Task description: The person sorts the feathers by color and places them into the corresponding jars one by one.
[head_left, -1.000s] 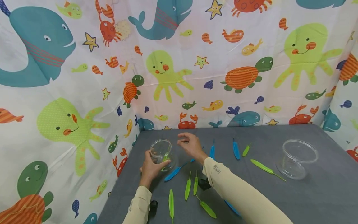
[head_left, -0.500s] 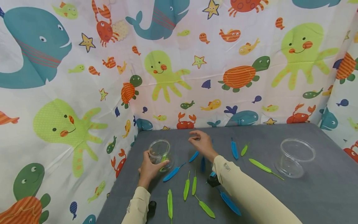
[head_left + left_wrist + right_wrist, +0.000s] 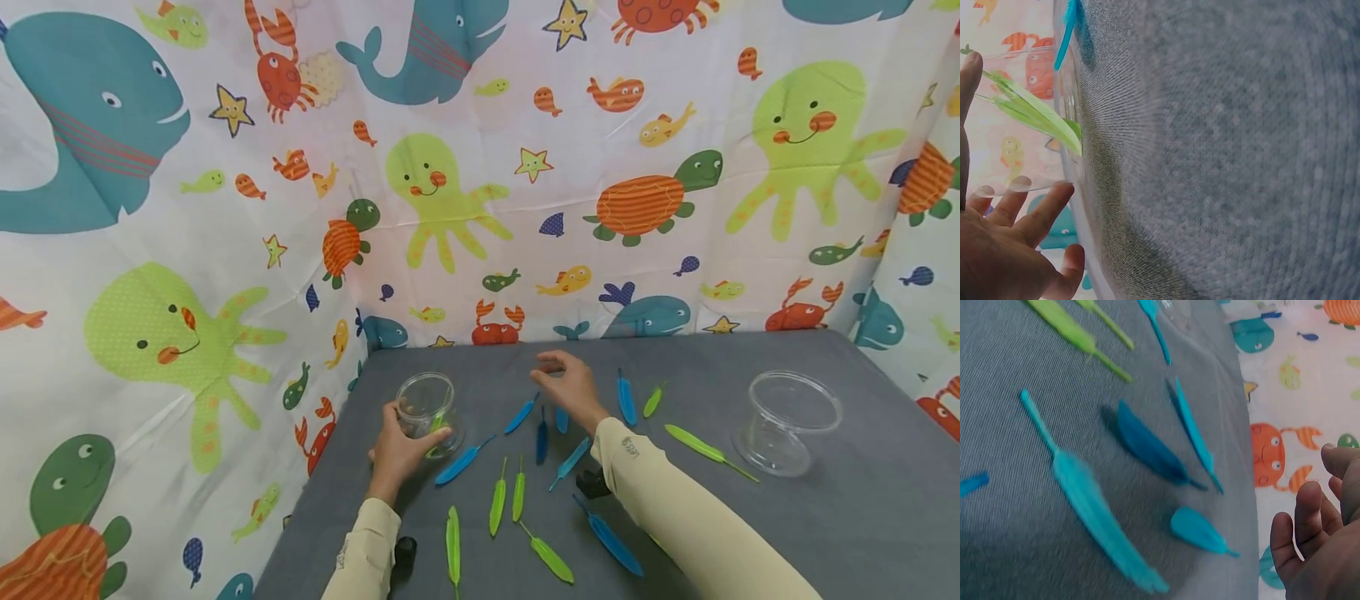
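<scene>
My left hand (image 3: 401,454) holds a clear cup (image 3: 425,393) upright on the grey cloth, thumb on one side and fingers on the other. Through its wall in the left wrist view, green feathers (image 3: 1035,112) lean inside. My right hand (image 3: 573,392) hovers over the table's far part, fingers loosely bent, with nothing between them. Just below it in the head view lies a blue feather (image 3: 562,419), partly covered by the hand. Close by are a dark blue feather (image 3: 542,442) and a slim blue feather (image 3: 521,413). Another blue feather (image 3: 462,463) lies beside the cup.
A second clear cup (image 3: 776,446) with a wide rim stands at the right. Green feathers (image 3: 551,558) lie at the front, and a long green feather (image 3: 701,443) lies left of that cup. A patterned sea-animal curtain (image 3: 480,208) borders the grey table (image 3: 885,517).
My right hand has moved right, away from the held cup and across the blue feathers, uncovering several of them. My left hand keeps its hold on the cup in the same place.
</scene>
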The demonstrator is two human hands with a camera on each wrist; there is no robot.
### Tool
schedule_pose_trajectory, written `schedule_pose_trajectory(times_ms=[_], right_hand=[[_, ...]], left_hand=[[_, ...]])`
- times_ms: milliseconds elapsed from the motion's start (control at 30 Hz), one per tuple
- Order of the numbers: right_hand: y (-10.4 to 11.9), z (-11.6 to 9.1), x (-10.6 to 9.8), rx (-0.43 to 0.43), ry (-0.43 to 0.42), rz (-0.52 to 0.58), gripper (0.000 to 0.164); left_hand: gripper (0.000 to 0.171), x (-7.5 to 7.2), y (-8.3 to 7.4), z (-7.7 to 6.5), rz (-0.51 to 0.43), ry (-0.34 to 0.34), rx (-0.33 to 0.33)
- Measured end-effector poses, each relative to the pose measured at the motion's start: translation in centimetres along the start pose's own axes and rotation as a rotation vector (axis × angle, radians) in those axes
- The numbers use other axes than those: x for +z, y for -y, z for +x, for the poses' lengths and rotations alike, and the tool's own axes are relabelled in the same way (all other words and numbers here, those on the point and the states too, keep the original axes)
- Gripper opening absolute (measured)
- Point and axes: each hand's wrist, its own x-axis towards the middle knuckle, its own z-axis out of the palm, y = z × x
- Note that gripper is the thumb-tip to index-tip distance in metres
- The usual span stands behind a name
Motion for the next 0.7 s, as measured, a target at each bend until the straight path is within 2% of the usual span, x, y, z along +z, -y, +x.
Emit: schedule_pose_trajectory(times_ms=[333, 700], right_hand=[[-2.3, -0.3, -2.9, 0.048, -0.073, -0.044, 0.045], [-5.2, -0.5, -5.9, 0.113, -0.165, -0.158, 0.046]], left_hand=[[0.105, 0.0, -0.2, 0.1, 0.002, 0.0, -0.002], [0.106, 0.1, 0.0, -0.1, -0.004, -0.004, -0.012]])
